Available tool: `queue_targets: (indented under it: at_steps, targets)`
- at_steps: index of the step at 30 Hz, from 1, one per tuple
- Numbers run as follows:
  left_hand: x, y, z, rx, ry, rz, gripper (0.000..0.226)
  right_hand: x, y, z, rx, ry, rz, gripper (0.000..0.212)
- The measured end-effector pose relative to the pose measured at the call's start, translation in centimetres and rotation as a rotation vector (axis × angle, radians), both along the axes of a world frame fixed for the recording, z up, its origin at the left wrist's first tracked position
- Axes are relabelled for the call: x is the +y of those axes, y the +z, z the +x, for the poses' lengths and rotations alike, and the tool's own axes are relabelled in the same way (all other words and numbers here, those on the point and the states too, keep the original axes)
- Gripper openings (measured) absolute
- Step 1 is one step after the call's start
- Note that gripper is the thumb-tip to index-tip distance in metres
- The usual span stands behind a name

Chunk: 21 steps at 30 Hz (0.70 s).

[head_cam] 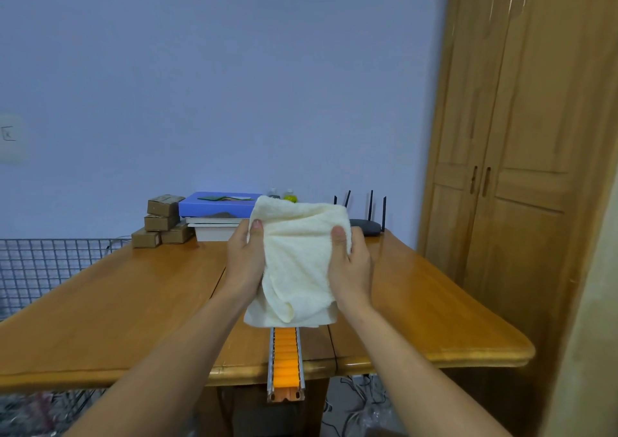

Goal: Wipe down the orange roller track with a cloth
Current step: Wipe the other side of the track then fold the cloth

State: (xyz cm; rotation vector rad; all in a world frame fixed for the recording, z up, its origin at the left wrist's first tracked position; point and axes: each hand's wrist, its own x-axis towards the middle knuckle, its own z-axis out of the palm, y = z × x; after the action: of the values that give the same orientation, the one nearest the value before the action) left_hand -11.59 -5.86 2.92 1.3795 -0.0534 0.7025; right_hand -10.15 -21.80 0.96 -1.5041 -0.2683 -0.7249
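Both hands held a cream cloth (299, 262) up above the wooden table (110, 303). The left hand (245, 259) gripped the cloth's left edge with its thumb pressed on the front, and the right hand (351, 266) gripped the right edge the same way. The other fingers of both hands were hidden behind the fabric, so only the thumbs showed how the cloth was pinched. The cloth hung in loose folds, and whether its lower hem touched anything beneath could not be told.

The orange roller track (285, 359) lay on the table running away from the person, its near end sticking out past the table's front edge. Only that near stretch was visible; the rest was covered by the hanging cloth, so its far end and full length could not be seen.

At the back of the table stood a pile of small cardboard boxes (160, 222), a blue box (214, 204) on a stack of flat white items, and a dark router (366, 226) with upright antennas. Two bottle tops (282, 195) peeked over the cloth, their bodies hidden. A wire grid (43, 266) stood at the left, blurred at its lower part, and a wooden wardrobe (511, 169) rose at the right, cut off at the top
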Motion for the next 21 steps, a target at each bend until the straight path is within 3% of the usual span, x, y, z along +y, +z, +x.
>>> queue_targets:
  at_steps: [11,21]
  targets:
    - [2.2,-0.1,0.1,0.306,-0.225,-0.005,0.026,-0.4,0.2,0.4,0.016,0.015,0.02,0.033]
    - [1.7,0.1,0.6,0.353,-0.162,0.082,0.022,-0.9,0.7,0.5,0.05,-0.046,-0.04,0.033]
